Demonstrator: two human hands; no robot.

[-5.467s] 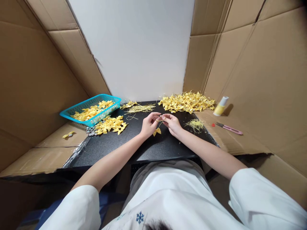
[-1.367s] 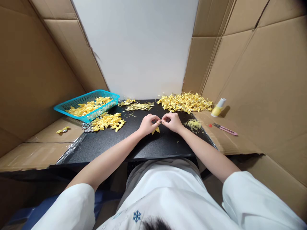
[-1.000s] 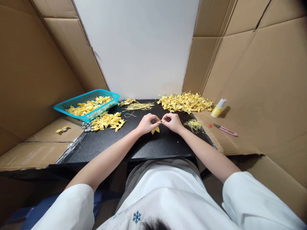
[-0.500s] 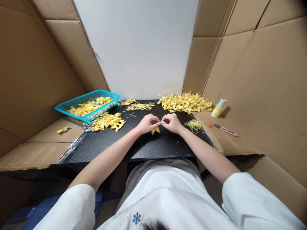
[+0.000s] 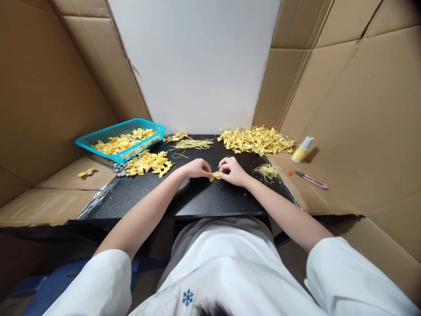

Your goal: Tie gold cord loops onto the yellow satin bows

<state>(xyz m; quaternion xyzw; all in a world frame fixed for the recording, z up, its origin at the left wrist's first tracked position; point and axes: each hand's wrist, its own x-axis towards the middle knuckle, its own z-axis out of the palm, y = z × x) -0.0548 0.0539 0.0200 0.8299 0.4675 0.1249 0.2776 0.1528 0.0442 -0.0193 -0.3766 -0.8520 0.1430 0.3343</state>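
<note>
Between my two hands, just above the black tabletop point(image 5: 197, 199), is a small yellow ribbon bow point(image 5: 215, 175). My left hand point(image 5: 200, 168) pinches its left side between thumb and fingertips. On the other side, the fingertips of my right hand point(image 5: 234, 171) are closed on the bow's right end. Fingers cover part of the bow, so its centre is hard to make out. A heap of yellow bows point(image 5: 149, 163) lies to the left, beside some silvery beads point(image 5: 121, 170).
A turquoise basket point(image 5: 95, 139) of yellow bows stands back left. Gold ties point(image 5: 194, 143) and a large pile of tied bows point(image 5: 258, 139) lie at the back. Thread scraps point(image 5: 268, 171), pink-handled snips point(image 5: 311, 180) and a thread spool point(image 5: 301, 150) are right. Cardboard walls point(image 5: 368, 114) enclose the sides.
My hands have moved slightly apart and lower. The bow, which hung below my fingers, now lies spread between them. The view has shifted a little.
</note>
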